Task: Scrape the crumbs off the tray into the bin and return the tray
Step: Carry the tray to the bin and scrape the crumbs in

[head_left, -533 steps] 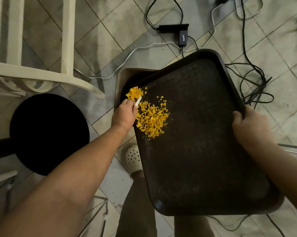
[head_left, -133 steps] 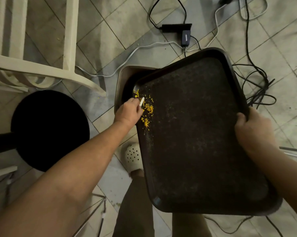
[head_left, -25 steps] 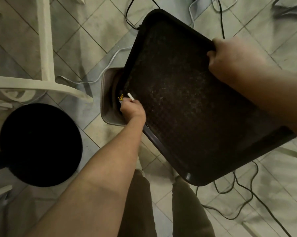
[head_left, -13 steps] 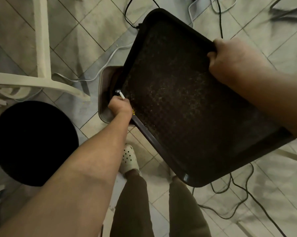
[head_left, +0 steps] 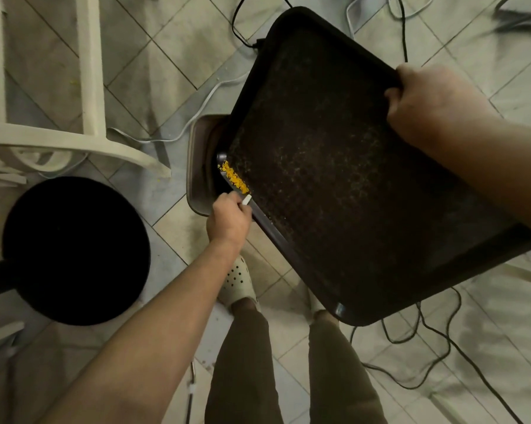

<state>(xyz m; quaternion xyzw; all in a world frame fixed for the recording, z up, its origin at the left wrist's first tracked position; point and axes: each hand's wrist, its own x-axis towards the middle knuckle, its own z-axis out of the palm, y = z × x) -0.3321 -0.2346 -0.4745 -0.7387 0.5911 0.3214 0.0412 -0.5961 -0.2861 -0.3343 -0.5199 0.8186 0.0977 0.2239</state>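
Observation:
A dark brown tray is tilted over a small brown bin on the floor. My right hand grips the tray's raised far-right edge. My left hand holds a small white scraper at the tray's lower left rim. A short line of yellow crumbs lies along that rim, just beyond the scraper, over the bin's opening. The rest of the tray shows only fine specks.
A round black stool seat stands to the left. White chair legs are at the upper left. Black and white cables trail over the tiled floor around the bin. My legs and a white perforated shoe are below the tray.
My left hand pulled back along the tray's lower rim with the scraper. A line of yellow crumbs now shows at that rim. The tray stays tilted in my right hand.

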